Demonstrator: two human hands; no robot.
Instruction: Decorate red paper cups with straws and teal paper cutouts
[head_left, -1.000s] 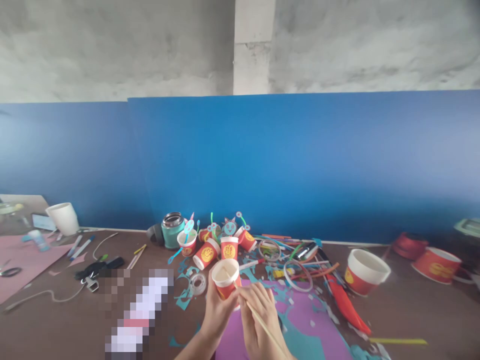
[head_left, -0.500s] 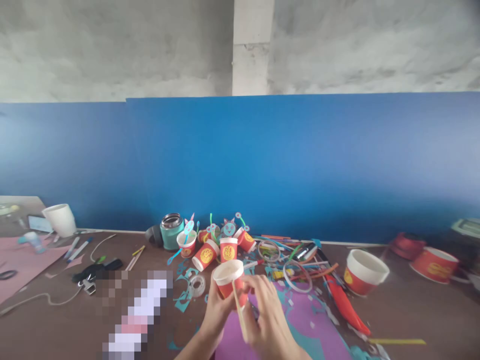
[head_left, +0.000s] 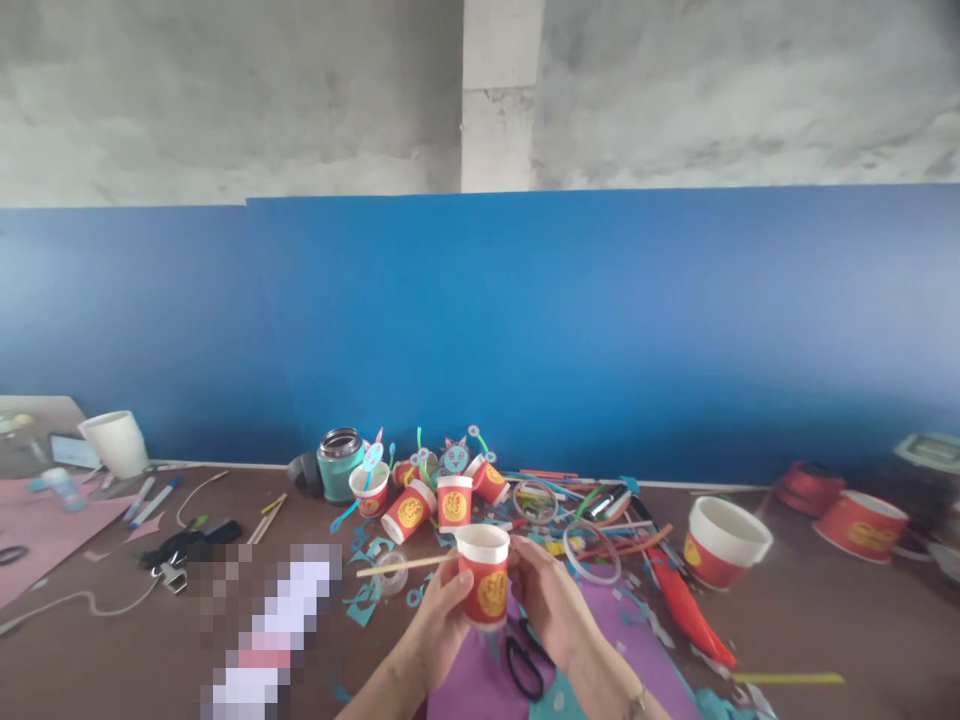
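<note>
My left hand (head_left: 444,612) is wrapped round the left side of a red and white paper cup (head_left: 484,592) with a yellow emblem, held upright above the table. From the cup's left side a thin wooden stick (head_left: 401,567) juts out to the left; its inner end is hidden by the cup and my hand. Curled fingers of my right hand (head_left: 551,600) close against the cup's right side, their tips partly hidden behind it. Below the cup, black-handled scissors (head_left: 525,670) lie on purple paper (head_left: 469,690).
Several decorated paper cups (head_left: 455,503) and a teal thermos (head_left: 341,465) stand behind my hands. A tape roll (head_left: 391,572) lies left of the cup. Pens and tape rings (head_left: 592,552) clutter the right, beside a large paper bucket (head_left: 726,545). A blue partition (head_left: 480,320) rises behind.
The cup has turned and shifted right, its emblem now facing me. The stick has swung from pointing toward me to pointing left. My right hand has moved to the cup's right side, baring the scissors.
</note>
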